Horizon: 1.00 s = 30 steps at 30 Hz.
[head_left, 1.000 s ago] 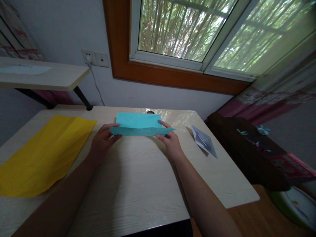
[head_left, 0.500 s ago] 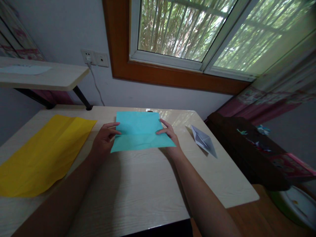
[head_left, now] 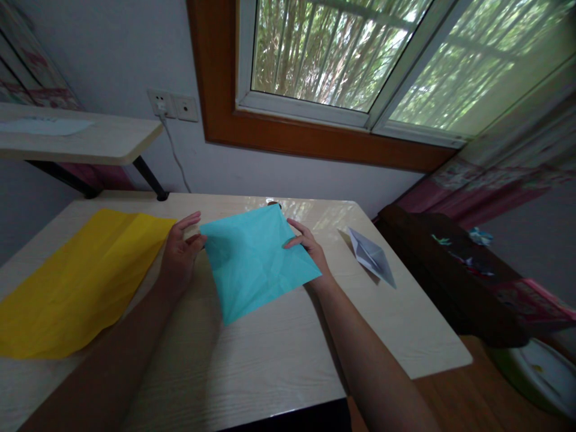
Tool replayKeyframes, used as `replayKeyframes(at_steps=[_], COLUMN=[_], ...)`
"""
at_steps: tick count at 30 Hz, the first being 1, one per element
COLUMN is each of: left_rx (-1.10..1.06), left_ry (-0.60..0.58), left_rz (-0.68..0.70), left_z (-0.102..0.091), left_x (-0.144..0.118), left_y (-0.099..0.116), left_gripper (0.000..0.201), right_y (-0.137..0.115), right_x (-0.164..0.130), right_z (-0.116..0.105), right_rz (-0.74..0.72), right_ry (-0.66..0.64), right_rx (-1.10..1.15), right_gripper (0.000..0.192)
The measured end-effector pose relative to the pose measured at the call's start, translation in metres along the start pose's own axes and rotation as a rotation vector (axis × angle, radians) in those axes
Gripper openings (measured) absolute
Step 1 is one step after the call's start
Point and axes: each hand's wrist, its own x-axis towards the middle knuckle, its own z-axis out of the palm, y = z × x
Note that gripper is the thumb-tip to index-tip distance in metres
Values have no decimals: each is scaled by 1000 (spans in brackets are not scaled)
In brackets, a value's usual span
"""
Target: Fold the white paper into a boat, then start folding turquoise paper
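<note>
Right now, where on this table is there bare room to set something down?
The near strip of the pale wooden table, below the unfolded turquoise paper square, is bare. Between that and the folded white paper boat is narrower. The big yellow sheet crowds the left.

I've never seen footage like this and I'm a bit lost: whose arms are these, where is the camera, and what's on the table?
There is no machine here. A person wears a camera on the head, looking forward and down, so the two bare arms reaching in from below are that person's own. The left hand and right hand hold a sheet of turquoise paper, opened out and turned cornerwise, by its side corners over a pale wooden table. On the table to the left lies a large yellow sheet. To the right lies a small folded white paper shape. Behind the table are a wall and a window.
</note>
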Motion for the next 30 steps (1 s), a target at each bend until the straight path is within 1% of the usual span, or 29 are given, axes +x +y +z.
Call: replayKeyframes(at_steps=[2, 6, 8, 10, 12, 14, 16, 18, 19, 21, 23, 27, 30], left_rx=[-54, -171, -200, -201, -168, -123, -89, -74, -71, -72, -73, -57, -37], left_ry=[16, -97, -123, -125, -107, -79, -55, -32, -17, 12, 20, 9, 8], left_rz=[-99, -367, -417, -407, -378, -354, -333, -308, -294, -268, -245, -214, -209], left_z=[1, 4, 5, 5, 4, 2, 0, -2, -3, -4, -5, -5, -5], left_x=[2, 2, 1, 0, 0, 2, 3, 5, 6, 7, 7, 7, 6], left_y=[-2, 0, 2, 4, 4, 3, 0, -2, -4, -7, -8, -8, -8], left_gripper=[48, 78, 89, 91, 86, 81, 76, 72, 70, 67, 65, 64, 65], right_y=[0, 3, 7, 10, 11, 11, 9, 8, 7, 5, 2, -1, 0], right_x=[0, -1, -1, -1, -1, 0, 0, 1, 1, 2, 1, -1, -2], right_z=[1, 0, -1, -2, -1, 1, 4, 7, 9, 10, 10, 9, 7], right_rz=[18, 20, 37, 53, 61, 94, 180, 308, 374, 477, 526, 502, 467], right_ry=[-1, -5, 6, 37, 70, 106, 163, 215, 221, 195, 149, 91, 75], right_rx=[25, 13, 1, 0, 11, 72, 179, 280, 324, 402, 446, 356, 280], right_gripper=[6, 4, 6, 8, 14, 21, 25, 30, 34, 42, 47, 38, 32])
